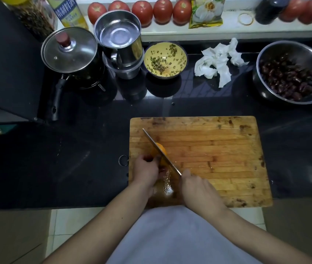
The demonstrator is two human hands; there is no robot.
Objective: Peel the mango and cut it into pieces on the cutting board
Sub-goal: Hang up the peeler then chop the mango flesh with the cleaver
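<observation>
Head view, past-tense record, left to right. Far left at the back stood a clear jar of dark speckled contents (30,18), then a yellow plastic bottle (69,12) whose blue label carried print too blurred to read. Below these sat a black long-handled pot with a domed glass lid and red knob (69,52), a shiny cylindrical steel container (120,33) and a round yellow bowl holding chopped green bits (165,59). Smooth red tomatoes (143,12) lined the pale ledge behind, beside a glossy green-and-white packet (206,11); its lettering was not legible. Crumpled white paper towel (220,60) lay on the black polished countertop (75,159), and a round steel bowl of dark red fruit (292,73) stood at far right.

Worn rectangular wooden cutting board (218,159), scored and stained, lay near the counter's front edge. The orange peeled mango (161,149) sat at the board's left end. The left hand (146,169) curled over the mango, holding it down. The right hand (197,184) gripped the handle of a long thin steel knife (161,151), its blade lying diagonally across the fruit, tip pointing up-left.
</observation>
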